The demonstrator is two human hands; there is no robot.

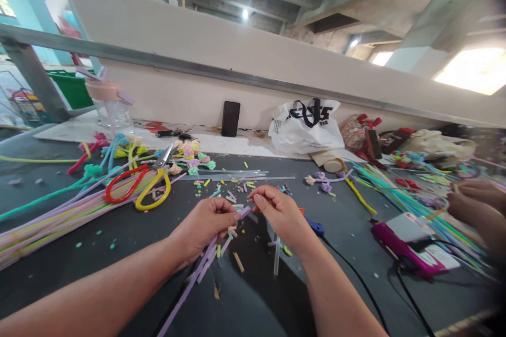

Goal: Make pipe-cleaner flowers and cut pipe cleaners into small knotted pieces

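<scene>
My left hand is closed in a pinch on a purple fuzzy stem, which runs down toward the front edge of the view. A short purple end sticks out between my two hands. My right hand has thumb and forefinger pressed together close to that end; what they hold is too small to tell. Short cut pieces in purple, yellow and white lie around and beneath my hands. Scissors with one red and one yellow handle rest on a bundle of pastel stems at the left.
Behind stand a black phone, a white bag and a clear bottle. A blue-handled tool with a cord lies right of my hand, beside a magenta power strip. Another person's hands are at the right edge.
</scene>
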